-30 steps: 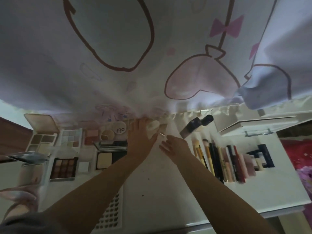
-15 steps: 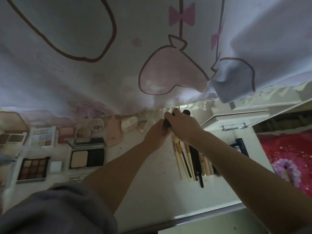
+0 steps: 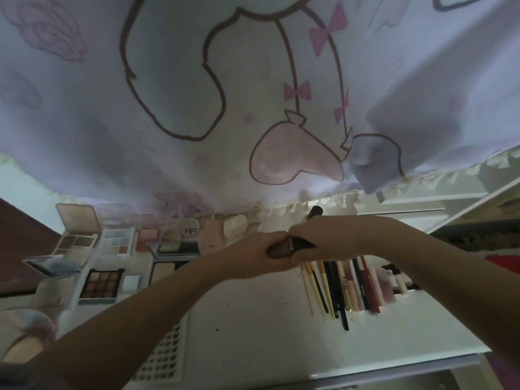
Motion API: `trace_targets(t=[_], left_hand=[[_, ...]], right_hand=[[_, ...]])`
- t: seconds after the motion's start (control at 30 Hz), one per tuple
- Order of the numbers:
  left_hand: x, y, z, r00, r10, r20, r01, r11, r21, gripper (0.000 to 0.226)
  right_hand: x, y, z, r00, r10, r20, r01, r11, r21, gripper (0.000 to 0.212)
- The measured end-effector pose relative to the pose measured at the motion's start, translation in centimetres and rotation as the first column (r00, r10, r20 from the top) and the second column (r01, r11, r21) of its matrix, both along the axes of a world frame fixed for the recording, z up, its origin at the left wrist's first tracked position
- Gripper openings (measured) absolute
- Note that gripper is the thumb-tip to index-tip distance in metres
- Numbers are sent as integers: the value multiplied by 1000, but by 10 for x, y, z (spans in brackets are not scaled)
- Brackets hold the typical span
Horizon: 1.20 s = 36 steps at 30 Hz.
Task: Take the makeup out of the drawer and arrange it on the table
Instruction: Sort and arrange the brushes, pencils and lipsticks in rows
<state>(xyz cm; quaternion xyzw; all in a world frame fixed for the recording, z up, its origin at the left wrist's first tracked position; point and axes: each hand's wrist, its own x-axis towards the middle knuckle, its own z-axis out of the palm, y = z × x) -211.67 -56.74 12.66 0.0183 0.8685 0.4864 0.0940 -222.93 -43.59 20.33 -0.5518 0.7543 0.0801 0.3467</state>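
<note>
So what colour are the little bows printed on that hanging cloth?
Pink. The bows on the pale cloth show clearly in the head view, the only one here.

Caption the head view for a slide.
Both hands, left hand and right hand, grip a dark bottle above the white table, between eyeshadow palettes and lined-up pencils.

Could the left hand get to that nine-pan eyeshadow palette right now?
Probably not right away. The left hand is closed on a brown bottle that the right hand grips too. The palette lies uncovered on the table, so the path looks free once the hand lets go.
</note>
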Motion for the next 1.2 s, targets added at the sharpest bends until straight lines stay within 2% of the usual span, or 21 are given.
trace_targets(t=[0.13, 0.4, 0.47, 0.5, 0.57, 0.63, 0.67, 0.7, 0.77, 0.83, 0.93, 1.0, 1.1, 1.2], left_hand=[[10, -3, 9, 999, -31, -14, 31, 999, -11, 20], [16, -8, 19, 996, -75, 47, 73, 997, 29, 18], [27, -21, 10, 996, -39, 77, 41, 999, -19, 21], [33, -29, 3, 995, 11, 103, -9, 1000, -23, 23], [43, -42, -15, 977, 142, 157, -146, 989, 15, 22], [36, -40, -30, 943, 271, 195, -288, 956, 63, 25], [27, -35, -37, 926, 314, 211, -340, 935, 99, 27], [17, -29, -44, 915, 341, 218, -370, 922, 113, 29], [-4, -16, -54, 901, 390, 189, -410, 908, 86, 25], [-22, -11, -63, 867, 477, 143, -486, 873, 40, 7], [-44, -11, -70, 805, 585, 103, -587, 810, -10, 22], [-57, -12, -74, 781, 613, 125, -618, 786, 7, 21], [-70, -12, -80, 757, 638, 140, -649, 759, 46, 13], [-78, -11, -82, 748, 656, 100, -663, 747, 49, 9]], right_hand=[[11, 8, 4, 999, 6, 49, -2, 997, -79, 18], [9, 13, 8, 994, -24, 106, 33, 996, -86, 22], [-3, 30, 7, 993, -88, 83, 96, 990, -102, 23], [-13, 42, 7, 981, -168, 99, 179, 977, -118, 23], [-31, 66, 1, 879, -384, 282, 435, 888, -148, 21], [-38, 75, -18, 651, -518, 555, 669, 737, -97, 18], [-39, 72, -32, 536, -556, 635, 752, 657, -60, 19], [-37, 66, -47, 466, -587, 662, 805, 592, -41, 20], [-28, 50, -79, 442, -639, 630, 853, 517, -75, 19], [-18, 33, -108, 465, -689, 556, 876, 447, -179, 13], [-1, 13, -142, 438, -783, 442, 893, 324, -311, 20], [5, 1, -159, 440, -816, 374, 880, 308, -363, 19], [4, -13, -172, 350, -855, 383, 915, 225, -334, 9], [2, -26, -180, 284, -850, 443, 939, 153, -308, 17]])
